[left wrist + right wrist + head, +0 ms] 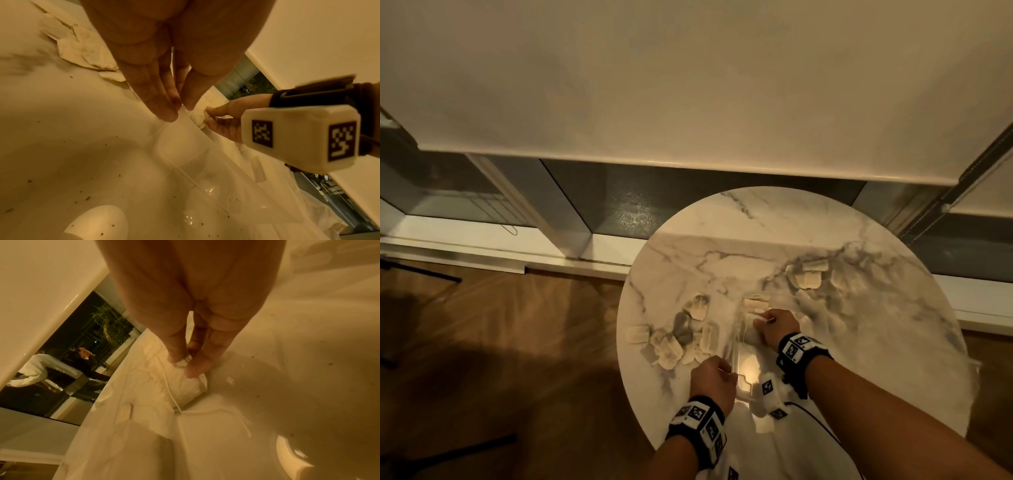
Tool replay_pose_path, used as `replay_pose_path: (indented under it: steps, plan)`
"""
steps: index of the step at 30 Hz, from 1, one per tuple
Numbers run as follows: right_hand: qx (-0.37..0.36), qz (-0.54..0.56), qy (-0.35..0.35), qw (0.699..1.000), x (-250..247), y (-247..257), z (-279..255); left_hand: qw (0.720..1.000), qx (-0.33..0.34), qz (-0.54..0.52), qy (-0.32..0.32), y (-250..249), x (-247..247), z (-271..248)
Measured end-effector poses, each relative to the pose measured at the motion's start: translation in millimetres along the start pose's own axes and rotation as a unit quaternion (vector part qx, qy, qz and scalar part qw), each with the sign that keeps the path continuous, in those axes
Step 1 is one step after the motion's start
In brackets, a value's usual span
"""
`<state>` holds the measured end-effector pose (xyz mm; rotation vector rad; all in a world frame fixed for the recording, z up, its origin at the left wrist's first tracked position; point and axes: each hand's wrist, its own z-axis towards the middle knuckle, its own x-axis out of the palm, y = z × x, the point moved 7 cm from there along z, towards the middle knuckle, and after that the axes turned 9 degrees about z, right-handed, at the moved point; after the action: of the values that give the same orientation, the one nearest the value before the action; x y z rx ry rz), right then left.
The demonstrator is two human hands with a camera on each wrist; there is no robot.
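Observation:
A clear plastic container (744, 368) stands on the round marble table (876, 308), near its front. My left hand (722, 370) pinches the container's left wall (185, 146) between thumb and fingers (164, 112). My right hand (758, 323) reaches inside the container and pinches a pale tea bag (191, 389) by its top; the bag's string (170, 395) trails below it. In the left wrist view the right hand (207, 116) shows with the crumpled bag (198, 113) in its fingertips. More tea bags (753, 303) lie at the container's far end.
A pile of several loose tea bags (681, 335) lies left of the container, another pile (808, 277) at the back right. Dark crumbs (88, 198) speckle the tabletop. Beyond the table are a window with a lowered blind (688, 85) and wooden floor (500, 342).

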<state>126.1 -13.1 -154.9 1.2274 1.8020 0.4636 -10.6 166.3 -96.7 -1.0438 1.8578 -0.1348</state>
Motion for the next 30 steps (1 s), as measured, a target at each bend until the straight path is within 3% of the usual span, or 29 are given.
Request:
replay_pose_path:
  steps: [13, 23, 30]
  plan:
    - [0.012, 0.100, -0.036, 0.994, -13, -3, -10, 1.000, 0.009, -0.013, 0.025, -4, -2, 4]
    - [0.011, 0.112, -0.063, 0.992, -17, 6, -13, 0.999, 0.021, -0.013, 0.038, -3, -1, 8]
    - [0.018, 0.125, -0.028, 0.992, -13, -6, -6, 0.999, 0.029, -0.011, 0.038, -1, -4, 5]
